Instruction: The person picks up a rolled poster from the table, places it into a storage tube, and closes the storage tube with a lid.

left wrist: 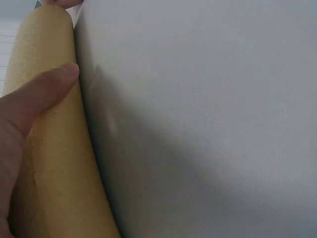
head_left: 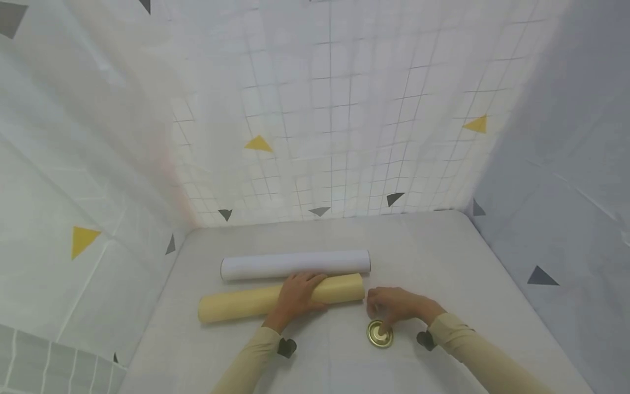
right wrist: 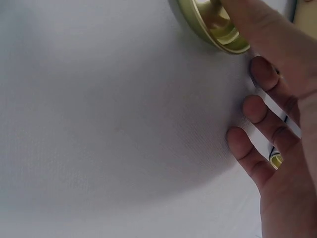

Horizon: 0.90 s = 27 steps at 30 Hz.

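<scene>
My left hand [head_left: 297, 298] rests over a pale yellow roll [head_left: 236, 304], its thumb [left wrist: 54, 84] lying along the near side. A round gold metal lid [head_left: 375, 340] is at my right hand [head_left: 398, 303]. In the right wrist view the thumb reaches inside the hollow of the gold lid [right wrist: 195, 25], gripping it; the forefinger is hidden. The other fingers [right wrist: 240, 141] are bent and apart from the lid. The roll's right end lies just left of the right hand. Behind the yellow roll, a white roll [head_left: 295, 265] lies nearly parallel to it.
A white cloth [head_left: 423, 251] covers the table. White sheeting with a line grid and coloured triangles rises behind it [head_left: 320, 109], and further sheeting hangs at both sides. A dark band is on each wrist. Part of a gold rim [right wrist: 276, 159] shows past the right fingers.
</scene>
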### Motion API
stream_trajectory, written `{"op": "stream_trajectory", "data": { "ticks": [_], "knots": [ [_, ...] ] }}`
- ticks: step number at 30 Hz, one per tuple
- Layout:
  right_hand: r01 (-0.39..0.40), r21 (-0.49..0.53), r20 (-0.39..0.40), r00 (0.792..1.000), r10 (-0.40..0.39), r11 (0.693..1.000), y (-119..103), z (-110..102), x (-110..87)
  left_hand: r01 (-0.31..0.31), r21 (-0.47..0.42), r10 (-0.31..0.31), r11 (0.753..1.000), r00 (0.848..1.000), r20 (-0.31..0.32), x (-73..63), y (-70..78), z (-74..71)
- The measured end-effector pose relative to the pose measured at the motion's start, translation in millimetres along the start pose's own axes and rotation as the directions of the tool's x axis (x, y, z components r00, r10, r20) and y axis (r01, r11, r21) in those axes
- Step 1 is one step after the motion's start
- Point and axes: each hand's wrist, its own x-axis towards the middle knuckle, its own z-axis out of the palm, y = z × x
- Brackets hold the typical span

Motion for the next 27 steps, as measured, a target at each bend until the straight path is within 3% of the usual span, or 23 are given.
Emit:
{"op": "stream_trajectory", "data": {
  "ticks": [5, 10, 20, 24, 27],
  "knots": [
    [-0.027, -0.006, 0.002, 1.0, 0.027, 1.0, 0.3, 1.8, 2.3, 0.01, -0.016, -0.01, 1.0, 1.0, 0.005, -0.8, 0.2, 0.0],
    [0.022, 0.009, -0.026, 0.999, -0.022, 1.0, 5.1, 2.1, 2.4, -0.01, -0.017, 0.01, 1.0, 1.0, -0.016, -1.3, 0.6, -0.4],
    [0.022, 0.168, -0.115, 0.993, -0.003, 0.986, 20.2, -1.3, 2.2, 0.001, -0.016, 0.0, 1.0, 1.0, 0.031, -0.9, -0.2, -2.1],
    [0.044, 0.2, -0.201, 0.98, -0.003, 0.979, 28.0, -0.4, 1.8, 0.001, -0.008, -0.001, 1.0, 0.999, 0.049, -0.2, -0.9, -1.6],
    [0.08, 0.185, -0.298, 0.954, -0.022, 0.979, 32.6, 1.8, 0.3, 0.004, 0.005, -0.004, 1.0, 0.998, 0.068, -0.5, -0.6, -3.6]
  ]
}}
